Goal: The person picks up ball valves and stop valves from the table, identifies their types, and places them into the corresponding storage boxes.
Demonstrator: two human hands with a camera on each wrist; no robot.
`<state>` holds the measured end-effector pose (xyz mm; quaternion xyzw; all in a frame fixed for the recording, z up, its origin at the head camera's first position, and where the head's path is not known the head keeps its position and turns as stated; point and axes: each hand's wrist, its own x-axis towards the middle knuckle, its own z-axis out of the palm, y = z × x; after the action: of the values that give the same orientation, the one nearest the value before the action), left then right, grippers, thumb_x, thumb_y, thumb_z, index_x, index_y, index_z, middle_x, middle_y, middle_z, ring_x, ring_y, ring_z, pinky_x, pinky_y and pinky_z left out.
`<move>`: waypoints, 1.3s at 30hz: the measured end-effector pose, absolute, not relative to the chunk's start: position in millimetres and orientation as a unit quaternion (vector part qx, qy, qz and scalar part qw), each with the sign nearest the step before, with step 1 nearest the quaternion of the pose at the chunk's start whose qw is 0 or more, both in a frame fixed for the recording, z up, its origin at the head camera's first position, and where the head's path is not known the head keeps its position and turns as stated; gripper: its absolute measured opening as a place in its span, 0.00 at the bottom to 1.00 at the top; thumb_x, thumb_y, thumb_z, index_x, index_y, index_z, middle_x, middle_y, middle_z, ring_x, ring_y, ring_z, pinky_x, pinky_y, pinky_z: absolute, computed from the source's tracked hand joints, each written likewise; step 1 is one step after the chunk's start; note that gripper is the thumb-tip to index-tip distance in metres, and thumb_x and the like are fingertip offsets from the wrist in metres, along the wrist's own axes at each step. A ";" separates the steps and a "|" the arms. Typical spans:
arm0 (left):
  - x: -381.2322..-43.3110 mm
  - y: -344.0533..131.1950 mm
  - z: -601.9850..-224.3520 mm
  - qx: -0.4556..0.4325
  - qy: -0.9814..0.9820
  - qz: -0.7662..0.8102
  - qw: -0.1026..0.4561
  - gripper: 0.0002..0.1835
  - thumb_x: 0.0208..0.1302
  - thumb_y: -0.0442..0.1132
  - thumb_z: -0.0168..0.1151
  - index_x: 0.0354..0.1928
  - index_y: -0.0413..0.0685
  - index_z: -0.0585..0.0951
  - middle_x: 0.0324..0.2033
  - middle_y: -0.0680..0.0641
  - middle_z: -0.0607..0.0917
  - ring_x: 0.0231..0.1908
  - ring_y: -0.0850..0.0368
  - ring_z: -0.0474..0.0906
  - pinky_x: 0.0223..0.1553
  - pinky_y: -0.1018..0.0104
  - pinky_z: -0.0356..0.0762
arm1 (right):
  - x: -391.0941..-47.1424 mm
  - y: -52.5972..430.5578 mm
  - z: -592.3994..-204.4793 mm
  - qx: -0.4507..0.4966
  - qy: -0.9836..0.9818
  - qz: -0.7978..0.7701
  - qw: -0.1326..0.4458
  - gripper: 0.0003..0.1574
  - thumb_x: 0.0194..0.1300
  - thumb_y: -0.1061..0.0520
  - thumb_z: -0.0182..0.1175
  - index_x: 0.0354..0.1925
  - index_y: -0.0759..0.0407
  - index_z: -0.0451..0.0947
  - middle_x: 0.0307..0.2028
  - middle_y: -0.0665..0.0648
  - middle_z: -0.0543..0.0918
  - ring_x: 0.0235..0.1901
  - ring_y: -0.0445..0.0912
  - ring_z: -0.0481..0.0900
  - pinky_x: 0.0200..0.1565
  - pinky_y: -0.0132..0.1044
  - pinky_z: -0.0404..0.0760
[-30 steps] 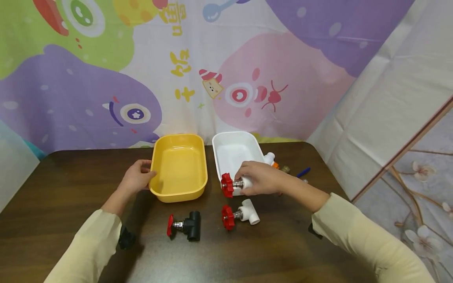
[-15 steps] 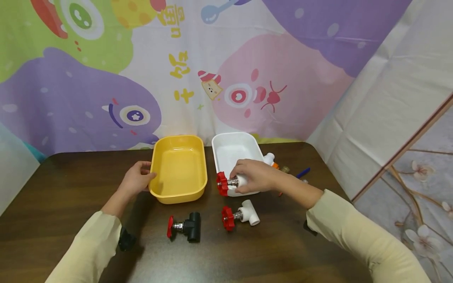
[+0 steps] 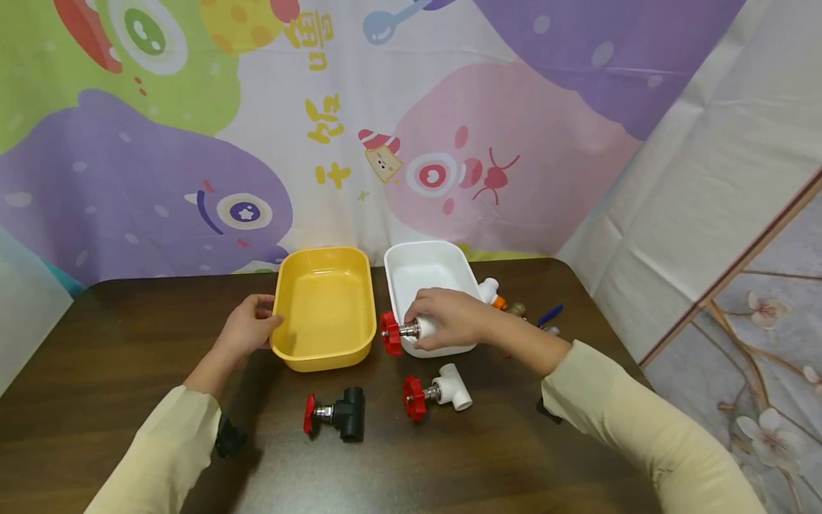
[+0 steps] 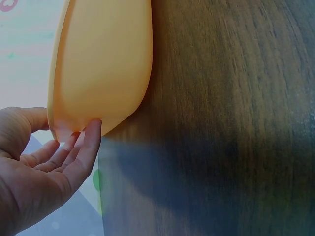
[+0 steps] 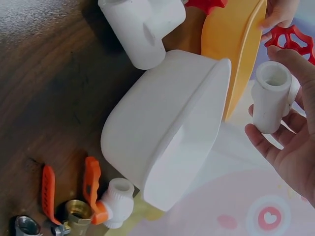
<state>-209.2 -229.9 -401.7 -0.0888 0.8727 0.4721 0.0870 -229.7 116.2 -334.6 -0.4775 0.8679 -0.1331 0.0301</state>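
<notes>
My left hand (image 3: 247, 328) holds the left side of a yellow plastic tray (image 3: 324, 307). In the left wrist view its thumb is at the rim and its fingers lie against the outer wall. Over the near part of a white tray (image 3: 429, 265), my right hand (image 3: 457, 318) grips a white plastic stop valve (image 5: 270, 101) by its body, the red handwheel pointing left. A second white stop valve (image 3: 452, 389) with a red handwheel lies on the table in front. To its left lies a black stop valve (image 3: 350, 414) with a red handwheel.
Right of the white tray lie several smaller valves, among them a white one with an orange handle (image 5: 118, 201), a brass one (image 5: 78, 214) and one with a blue handle (image 3: 551, 313). A printed cloth (image 3: 334, 214) hangs behind the dark wooden table (image 3: 514, 457).
My right hand has moved left with the white stop valve, bringing its handwheel closer to the yellow tray. My left hand, both trays and the valves on the table keep their places.
</notes>
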 end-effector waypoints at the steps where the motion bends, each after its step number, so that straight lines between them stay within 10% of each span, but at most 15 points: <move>1: -209.1 -230.0 -401.8 -0.089 0.873 0.472 0.087 0.30 0.69 0.40 0.51 0.67 0.35 0.55 0.56 0.29 0.67 0.48 0.38 0.76 0.39 0.57 0.84 | -229.8 114.8 -334.6 -0.478 0.867 -0.134 0.028 0.19 0.49 0.49 0.69 0.41 0.53 0.80 0.38 0.49 0.80 0.37 0.41 0.75 0.42 0.32 0.76; 39: -207.2 -230.8 -401.3 -0.091 0.865 0.486 0.084 0.30 0.69 0.40 0.50 0.68 0.36 0.55 0.56 0.30 0.67 0.48 0.40 0.76 0.41 0.57 0.84 | -241.3 67.4 -333.3 -0.468 0.873 -0.122 0.061 0.22 0.53 0.47 0.67 0.45 0.52 0.79 0.41 0.50 0.79 0.40 0.41 0.74 0.43 0.31 0.76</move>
<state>-207.2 -230.8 -401.3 -0.0914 0.8651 0.4859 0.0843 -241.3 67.4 -333.3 -0.4675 0.8734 -0.1222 0.0605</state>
